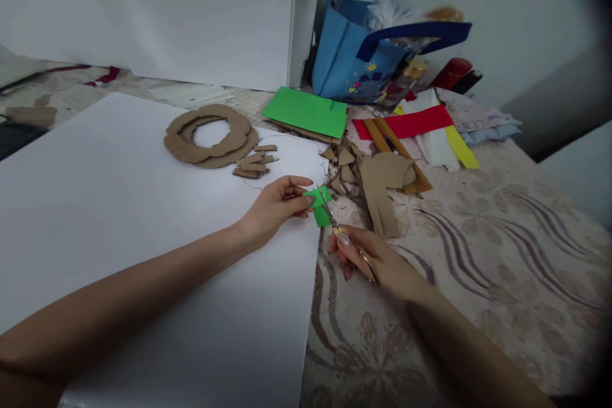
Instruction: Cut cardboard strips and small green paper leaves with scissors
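Centre: bright-green cut paper piece. Ten o'clock: scalloped brown cardboard rings. One o'clock: light-blue bag, navy handle — four o'clock: beige cloth, brownish flowers, purplish waves.

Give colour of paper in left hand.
The paper is bright green, shown in the head view.

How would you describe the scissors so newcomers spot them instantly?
Find the large white board lying flat, then the right hand just past its right edge. The scissors are in that hand, blades at a small green piece. Their gold-coloured handles set them apart from the cardboard scraps.
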The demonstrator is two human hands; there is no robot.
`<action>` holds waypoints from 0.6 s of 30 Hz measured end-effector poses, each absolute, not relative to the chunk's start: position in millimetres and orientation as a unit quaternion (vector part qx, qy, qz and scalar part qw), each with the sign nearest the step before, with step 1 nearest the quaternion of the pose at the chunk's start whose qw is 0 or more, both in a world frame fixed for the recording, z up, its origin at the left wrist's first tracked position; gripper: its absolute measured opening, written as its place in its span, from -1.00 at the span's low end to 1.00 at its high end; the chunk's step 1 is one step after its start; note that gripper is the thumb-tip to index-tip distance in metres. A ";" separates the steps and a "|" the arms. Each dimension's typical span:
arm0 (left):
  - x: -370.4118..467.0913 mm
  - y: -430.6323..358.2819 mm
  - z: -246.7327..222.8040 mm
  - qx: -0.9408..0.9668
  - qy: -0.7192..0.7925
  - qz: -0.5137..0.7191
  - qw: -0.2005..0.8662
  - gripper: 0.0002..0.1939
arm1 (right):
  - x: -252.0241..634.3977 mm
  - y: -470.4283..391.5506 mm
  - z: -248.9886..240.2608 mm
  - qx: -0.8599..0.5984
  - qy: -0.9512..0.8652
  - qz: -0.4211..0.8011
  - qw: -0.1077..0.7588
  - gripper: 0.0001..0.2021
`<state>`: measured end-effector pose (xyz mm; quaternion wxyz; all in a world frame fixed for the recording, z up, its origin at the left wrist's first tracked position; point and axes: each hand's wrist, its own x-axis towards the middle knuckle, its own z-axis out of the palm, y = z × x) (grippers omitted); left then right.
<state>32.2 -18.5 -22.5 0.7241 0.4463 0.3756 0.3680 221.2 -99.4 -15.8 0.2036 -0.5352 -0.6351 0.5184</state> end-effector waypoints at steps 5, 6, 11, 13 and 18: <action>33.9 -22.5 -21.9 0.444 0.379 0.359 0.728 -0.63 | 215.0 -102.3 -12.8 -0.539 -0.617 0.533 0.210 -0.58; 34.0 -23.0 -21.5 0.440 0.381 0.360 0.729 -0.61 | 214.3 -102.5 -12.8 -0.535 -0.610 0.544 0.214 -0.58; 34.0 -23.6 -19.5 0.427 0.384 0.362 0.735 -0.58 | 213.0 -102.3 -14.5 -0.535 -0.588 0.564 0.224 -0.57; 34.1 -23.4 -19.3 0.424 0.384 0.362 0.736 -0.58 | 212.6 -102.3 -13.6 -0.538 -0.587 0.562 0.224 -0.56; 34.1 -22.9 -21.3 0.422 0.380 0.364 0.739 -0.59 | 210.6 -102.9 -10.9 -0.547 -0.571 0.569 0.225 -0.54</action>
